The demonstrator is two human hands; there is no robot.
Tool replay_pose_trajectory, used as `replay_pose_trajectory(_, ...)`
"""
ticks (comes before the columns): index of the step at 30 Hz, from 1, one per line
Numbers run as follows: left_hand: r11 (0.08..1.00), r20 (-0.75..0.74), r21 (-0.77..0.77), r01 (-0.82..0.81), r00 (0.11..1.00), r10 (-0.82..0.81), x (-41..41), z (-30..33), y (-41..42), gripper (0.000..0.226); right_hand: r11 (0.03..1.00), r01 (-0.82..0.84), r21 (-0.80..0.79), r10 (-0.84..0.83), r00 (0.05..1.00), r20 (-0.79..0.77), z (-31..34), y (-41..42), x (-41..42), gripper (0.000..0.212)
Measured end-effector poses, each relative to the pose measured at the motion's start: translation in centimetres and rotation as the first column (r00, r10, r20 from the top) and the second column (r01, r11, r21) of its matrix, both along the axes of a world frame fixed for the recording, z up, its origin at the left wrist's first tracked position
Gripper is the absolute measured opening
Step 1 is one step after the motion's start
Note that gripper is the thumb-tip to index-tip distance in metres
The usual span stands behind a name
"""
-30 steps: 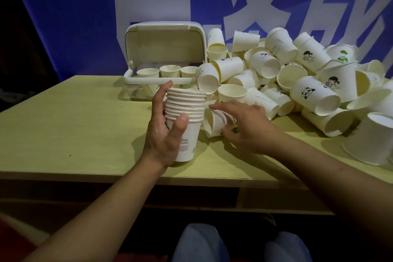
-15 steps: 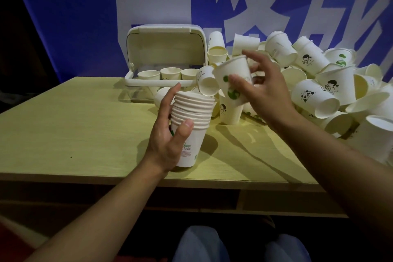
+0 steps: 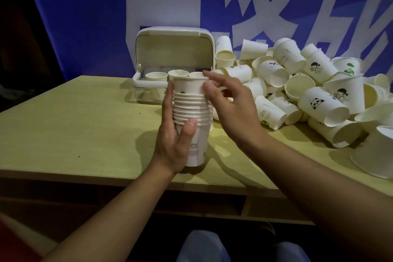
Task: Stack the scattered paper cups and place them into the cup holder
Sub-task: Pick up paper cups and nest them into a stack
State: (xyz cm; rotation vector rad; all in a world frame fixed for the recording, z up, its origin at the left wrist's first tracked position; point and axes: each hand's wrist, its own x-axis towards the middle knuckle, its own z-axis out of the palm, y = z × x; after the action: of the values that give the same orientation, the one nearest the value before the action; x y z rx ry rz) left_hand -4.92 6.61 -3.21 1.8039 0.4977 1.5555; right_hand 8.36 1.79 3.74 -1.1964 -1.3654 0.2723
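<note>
Left hand (image 3: 173,140) wrapped around the stack of cups (image 3: 192,121), thumb across the near wall of the bottom cup, fingers along the far left side. Stack upright, long axis vertical, mouths up, base at the table (image 3: 63,134) near its front edge; whether it rests there or is lifted cannot be told. Right hand (image 3: 231,108) at the top cup (image 3: 188,85), fingertips pinching its right wall below the rim. Top cup upright too, mouth up, only partly sunk into the stack, a small green mark on its wall. Pale printed label on the bottom cup, half hidden by the thumb, not readable.

Behind the stack, the cup holder (image 3: 148,83): white box, lid raised and standing up against the back, three cup rims visible inside in a row, all mouths up. To the right, the pile of loose cups (image 3: 308,91), most lying on their sides, mouths in many directions. Prints on some: a panda (image 3: 316,103), a small figure with dark hair (image 3: 341,93), green leaf marks. Tiny text below the figures, too small to read. At the back, a blue banner (image 3: 85,17) with big white characters, cut off by the frame.
</note>
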Motion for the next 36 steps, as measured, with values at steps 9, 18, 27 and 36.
replay_pose_trajectory(9,0.974,0.115,0.003,-0.228,0.967,0.226,-0.6,0.2,0.0,0.066,0.967,0.165,-0.192,-0.086,0.927,0.365,-1.6,1.5,0.7,0.046)
replay_pose_trajectory(18,0.959,0.129,-0.167,-0.227,0.96,0.249,-2.9,0.4,0.6,0.079,0.92,0.299,-0.253,-0.127,0.839,0.53,-2.2,1.8,1.9,0.018)
replay_pose_trajectory(27,0.99,-0.012,-0.108,-0.086,0.996,0.085,-5.3,0.4,-0.6,0.083,0.941,0.154,-0.301,0.017,0.868,0.496,-1.7,0.1,1.9,0.061)
replay_pose_trajectory(36,0.98,-0.375,0.14,-0.139,0.909,0.183,-5.7,1.2,-1.7,0.074,0.742,0.178,-0.646,0.354,0.714,0.604,-0.5,-0.5,2.6,0.089)
